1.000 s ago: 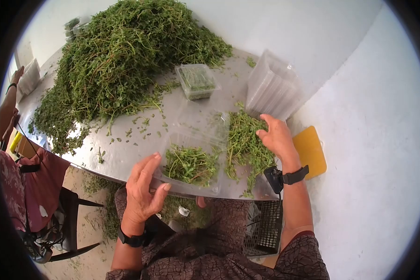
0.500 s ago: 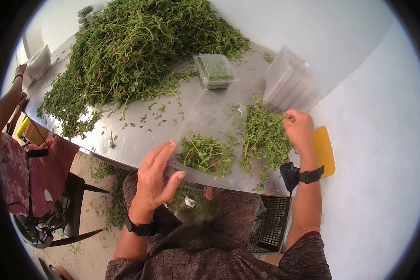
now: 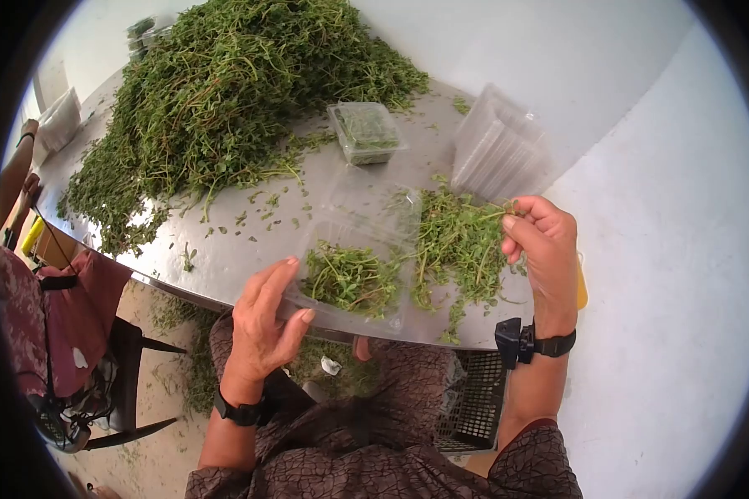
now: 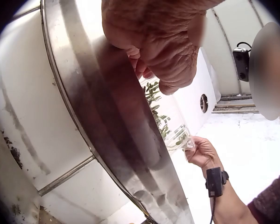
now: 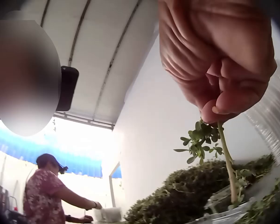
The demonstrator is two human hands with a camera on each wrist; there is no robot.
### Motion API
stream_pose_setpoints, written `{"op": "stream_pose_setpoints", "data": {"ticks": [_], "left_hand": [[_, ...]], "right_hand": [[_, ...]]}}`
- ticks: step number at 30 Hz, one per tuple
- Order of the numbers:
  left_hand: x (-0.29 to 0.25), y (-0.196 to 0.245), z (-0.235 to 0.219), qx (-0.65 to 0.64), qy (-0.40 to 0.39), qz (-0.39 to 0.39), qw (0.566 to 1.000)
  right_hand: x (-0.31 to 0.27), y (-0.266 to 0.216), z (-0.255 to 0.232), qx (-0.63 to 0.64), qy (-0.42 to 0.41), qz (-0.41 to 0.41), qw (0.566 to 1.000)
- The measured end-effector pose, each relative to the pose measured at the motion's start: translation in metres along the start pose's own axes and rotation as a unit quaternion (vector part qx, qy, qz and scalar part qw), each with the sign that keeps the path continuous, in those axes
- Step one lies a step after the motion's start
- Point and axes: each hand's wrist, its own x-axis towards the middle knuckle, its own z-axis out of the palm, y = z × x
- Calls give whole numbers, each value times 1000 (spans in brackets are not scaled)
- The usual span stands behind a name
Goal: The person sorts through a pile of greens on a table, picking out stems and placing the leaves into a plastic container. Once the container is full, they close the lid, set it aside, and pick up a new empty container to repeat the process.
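Note:
An open clear plastic clamshell box (image 3: 341, 318) lies at the table's near edge, with small-leaved green sprigs (image 3: 354, 279) in its base. At its left side is my left hand (image 3: 262, 320), thumb and fingers loosely extended, fingertips right at the rim. My right hand (image 3: 545, 249) pinches a leafy green sprig between thumb and fingers; in the right wrist view the pale stem of this sprig (image 5: 228, 163) hangs below the fingertips. Beneath and left of that hand spreads a small loose heap of the same greens (image 3: 466, 241), beside the box.
A large mound of greens (image 3: 225, 108) covers the back of the metal table (image 3: 216, 270). A closed filled box (image 3: 366, 133) stands before it. Nested clear boxes (image 3: 499, 150) lean near the right wall. A yellow board (image 3: 582, 283) shows behind my right wrist. Another person (image 5: 49, 191) works at the far end.
My right hand has drawn back rightward from the loose heap, its fingers closing from spread to a pinch on a sprig. The left hand stays beside the box. The head view has shifted slightly.

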Motion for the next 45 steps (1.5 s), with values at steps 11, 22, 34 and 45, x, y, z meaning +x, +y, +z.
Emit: {"op": "stream_pose_setpoints", "data": {"ticks": [11, 22, 34, 45], "left_hand": [[1, 1, -1, -14, -12, -16, 1000], [-1, -1, -1, -22, -13, -14, 1000], [2, 1, 0, -15, -10, 8, 1000], [-1, 0, 0, -6, -8, -16, 1000]], "right_hand": [[-34, -40, 48, 25, -182, -4, 983], [-34, -37, 49, 14, -181, 39, 983], [-46, -1, 68, 85, -124, 35, 988], [-15, 39, 9, -126, 26, 19, 992]]}}
